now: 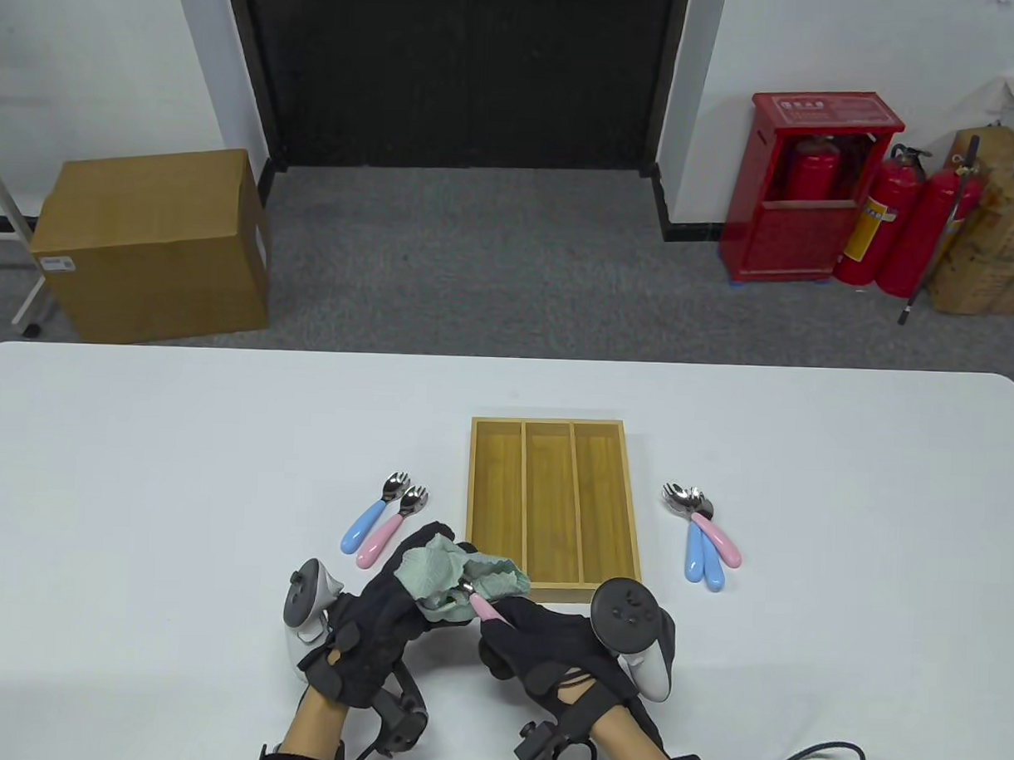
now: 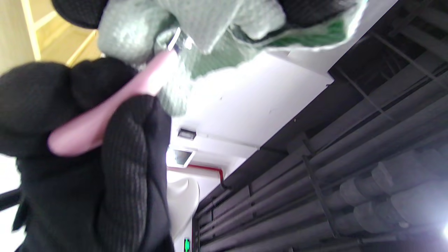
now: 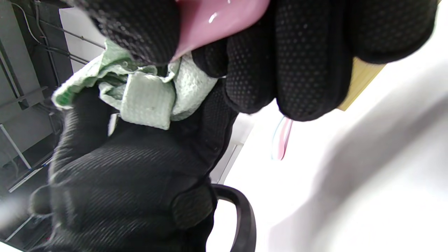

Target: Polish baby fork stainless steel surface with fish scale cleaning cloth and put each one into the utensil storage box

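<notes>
My left hand (image 1: pixel 399 601) grips a bunched pale green cloth (image 1: pixel 454 579) just in front of the wooden storage box (image 1: pixel 552 508). My right hand (image 1: pixel 539 647) holds a baby fork by its pink handle (image 1: pixel 489 610), and the steel head is buried in the cloth. In the left wrist view the pink handle (image 2: pixel 105 112) runs into the cloth (image 2: pixel 196 31); the right wrist view shows the handle (image 3: pixel 217 17) between my fingers. Two forks, one blue (image 1: pixel 367 525) and one pink (image 1: pixel 383 538), lie left of the box. Several forks (image 1: pixel 708 537) lie right of it.
The white table (image 1: pixel 138 483) has its far edge beyond the box. On the floor behind stand a cardboard box (image 1: pixel 150 243) at left and a red extinguisher cabinet (image 1: pixel 804 199) with extinguishers at right. A cable (image 1: pixel 818 752) trails from my right wrist.
</notes>
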Demonstrator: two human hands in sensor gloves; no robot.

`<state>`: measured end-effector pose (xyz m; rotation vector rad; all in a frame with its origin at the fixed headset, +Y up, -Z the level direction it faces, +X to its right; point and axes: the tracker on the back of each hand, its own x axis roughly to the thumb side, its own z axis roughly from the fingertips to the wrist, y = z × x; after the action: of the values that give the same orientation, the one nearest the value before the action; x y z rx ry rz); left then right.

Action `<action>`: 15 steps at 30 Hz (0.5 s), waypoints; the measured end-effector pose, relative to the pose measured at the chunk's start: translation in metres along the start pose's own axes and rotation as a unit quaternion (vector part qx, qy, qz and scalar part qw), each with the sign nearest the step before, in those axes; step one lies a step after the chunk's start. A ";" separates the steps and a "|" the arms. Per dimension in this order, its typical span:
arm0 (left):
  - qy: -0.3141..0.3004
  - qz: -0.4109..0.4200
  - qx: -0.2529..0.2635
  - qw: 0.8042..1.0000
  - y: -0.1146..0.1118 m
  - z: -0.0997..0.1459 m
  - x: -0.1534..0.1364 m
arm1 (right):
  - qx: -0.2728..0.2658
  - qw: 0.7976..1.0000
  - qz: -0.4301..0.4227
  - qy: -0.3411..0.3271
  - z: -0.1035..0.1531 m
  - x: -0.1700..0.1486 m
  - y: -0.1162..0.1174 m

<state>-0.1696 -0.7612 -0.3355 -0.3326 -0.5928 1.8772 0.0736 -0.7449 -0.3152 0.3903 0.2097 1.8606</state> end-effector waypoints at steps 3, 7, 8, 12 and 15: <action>-0.002 -0.008 -0.028 1.000 -0.004 -0.001 0.001 | -0.004 1.000 0.001 0.000 0.001 -0.001 -0.003; -0.007 0.001 -0.008 1.000 -0.002 0.000 0.001 | -0.004 0.999 0.038 -0.016 0.002 0.003 -0.003; -0.007 -0.002 0.003 1.000 -0.001 0.001 0.001 | -0.004 0.999 0.050 -0.021 0.002 0.004 -0.003; -0.003 -0.033 0.056 0.998 0.004 0.002 0.004 | 0.002 0.994 0.105 -0.043 0.002 0.007 0.002; 0.006 -0.085 0.063 0.994 0.004 0.002 0.011 | -0.002 0.992 0.112 -0.060 0.003 0.009 0.003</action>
<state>-0.1775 -0.7519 -0.3356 -0.2039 -0.4763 1.7378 0.0690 -0.7375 -0.3098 0.5386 0.0823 2.0500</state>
